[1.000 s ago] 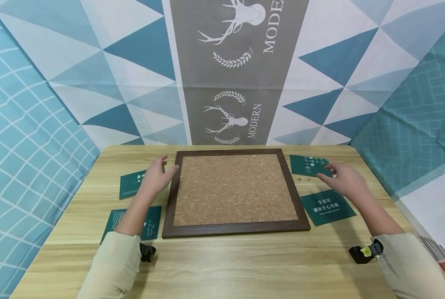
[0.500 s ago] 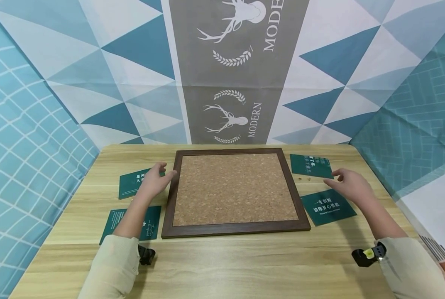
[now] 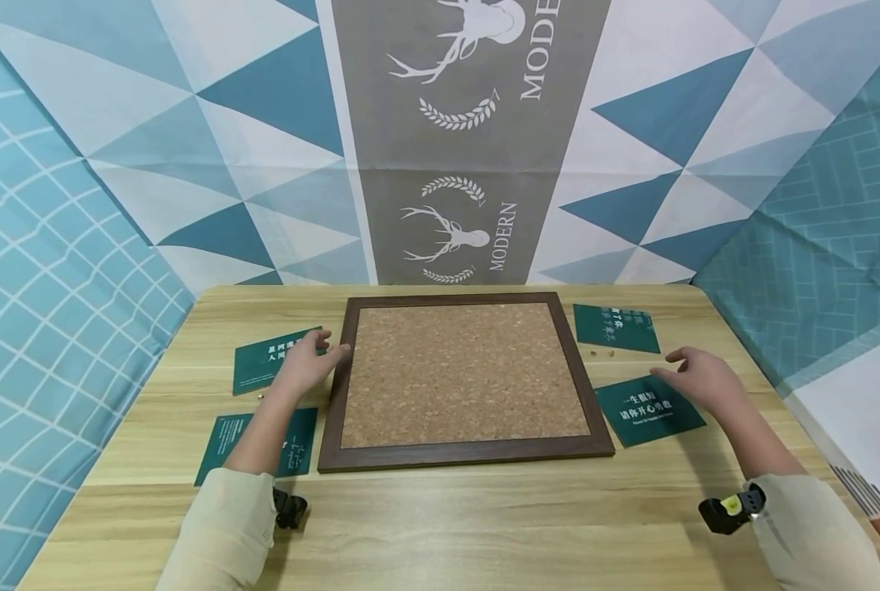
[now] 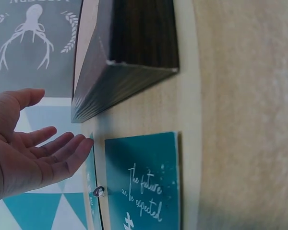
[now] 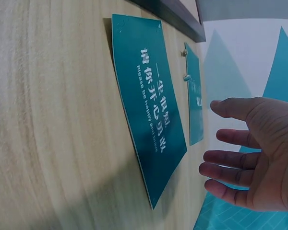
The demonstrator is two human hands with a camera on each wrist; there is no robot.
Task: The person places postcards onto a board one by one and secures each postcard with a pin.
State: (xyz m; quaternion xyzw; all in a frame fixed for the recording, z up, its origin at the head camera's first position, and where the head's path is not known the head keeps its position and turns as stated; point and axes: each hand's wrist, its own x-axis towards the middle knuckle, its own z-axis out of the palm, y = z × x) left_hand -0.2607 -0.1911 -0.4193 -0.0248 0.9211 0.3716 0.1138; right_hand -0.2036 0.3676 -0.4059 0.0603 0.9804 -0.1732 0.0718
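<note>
A cork board (image 3: 465, 373) in a dark wooden frame (image 3: 469, 453) lies flat on the table. My left hand (image 3: 305, 368) hovers by the frame's left side, overlapping a green card (image 3: 255, 369); its fingers are loosely bent around nothing. Beneath that forearm lies another green card (image 4: 144, 177), printed "The future can be expected". My right hand (image 3: 709, 384) hangs in the air to the board's right with fingers spread and nothing held. Close to it are a green card with white writing (image 5: 146, 96) and, farther back, one more green card (image 3: 613, 328).
Two small pins (image 5: 186, 77) sit between the right-hand cards. Another small pin (image 4: 99, 191) is between the cards on the left. The light wood table (image 3: 440, 525) runs back to a patterned cloth backdrop (image 3: 455, 148).
My right hand has drawn back toward me and slightly right, away from the far right card. My left hand has come slightly nearer. Cards and board stay put.
</note>
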